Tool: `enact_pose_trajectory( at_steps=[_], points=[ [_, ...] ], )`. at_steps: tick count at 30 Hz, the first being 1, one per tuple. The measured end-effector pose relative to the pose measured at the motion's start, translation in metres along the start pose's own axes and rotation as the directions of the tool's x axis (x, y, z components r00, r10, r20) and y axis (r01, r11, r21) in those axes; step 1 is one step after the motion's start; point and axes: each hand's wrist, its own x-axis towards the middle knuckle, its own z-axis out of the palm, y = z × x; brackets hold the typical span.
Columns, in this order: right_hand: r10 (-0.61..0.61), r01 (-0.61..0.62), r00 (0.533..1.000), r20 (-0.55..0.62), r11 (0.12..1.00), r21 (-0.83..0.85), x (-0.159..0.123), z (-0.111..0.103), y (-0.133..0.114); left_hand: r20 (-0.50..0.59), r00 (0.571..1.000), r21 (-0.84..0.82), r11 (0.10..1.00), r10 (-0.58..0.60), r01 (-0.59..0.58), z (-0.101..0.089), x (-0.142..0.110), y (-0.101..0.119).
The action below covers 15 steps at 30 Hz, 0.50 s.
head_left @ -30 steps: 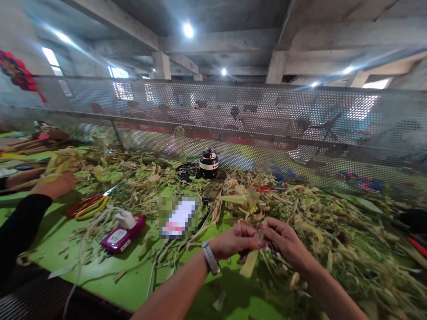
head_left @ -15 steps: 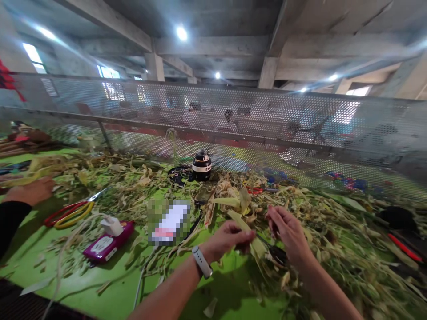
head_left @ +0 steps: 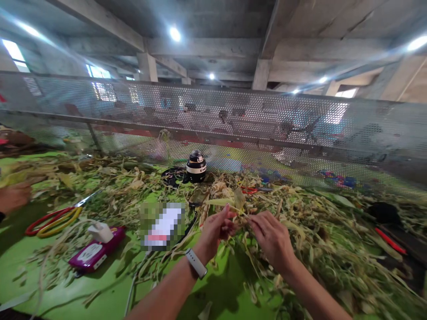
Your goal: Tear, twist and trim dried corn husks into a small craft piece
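My left hand (head_left: 216,231), with a pale watch (head_left: 196,263) on its wrist, is closed in a pinch on one end of a thin, pale dried leaf strip (head_left: 239,210). On the strip's other end, the fingers of my right hand (head_left: 271,238) are closed, a short gap from the left. The strip looks like corn husk and is held taut above the table. Beneath and around both hands lie loose dried leaves (head_left: 300,222). A pale green husk piece (head_left: 220,202) rests just beyond my left fingertips.
Left of my hands are a phone (head_left: 164,226) with a blurred screen, a purple power strip (head_left: 96,251) with a white plug, and red-yellow scissors (head_left: 60,218). A black jar (head_left: 196,168) stands before a perforated metal screen (head_left: 213,120). A co-worker's hand (head_left: 15,195) is at far left.
My hands have come together and risen slightly; the right moved left. The broad pale leaf hanging from my left hand is gone from it, and a thin strip now spans both hands. The view shifted right.
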Motion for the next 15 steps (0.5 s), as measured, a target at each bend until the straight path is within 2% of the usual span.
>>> enact_pose_trajectory(
  at_steps=[2,5,11,13,15],
  points=[
    [-0.148,0.161,0.985,0.086,0.972,-0.169,-0.002,-0.002,-0.004,0.057,0.998,0.080,0.996,-0.041,0.036,0.002,-0.004,0.002],
    [-0.228,0.273,0.955,0.192,0.928,-0.255,-0.002,-0.004,-0.007,0.121,0.993,0.141,0.989,0.020,-0.037,0.003,-0.007,0.004],
    [-0.347,0.360,0.928,0.139,0.929,-0.084,0.006,-0.007,0.001,0.215,0.977,0.167,0.985,0.006,-0.043,-0.004,-0.004,0.008],
    [-0.323,0.324,0.938,0.127,0.946,0.014,0.006,-0.005,0.004,0.221,0.975,0.173,0.984,0.001,-0.040,-0.005,-0.002,0.006],
    [-0.247,0.232,0.962,0.112,0.964,0.132,0.005,-0.001,0.006,0.220,0.976,0.157,0.987,-0.008,-0.028,-0.006,-0.001,0.004]
  ],
)
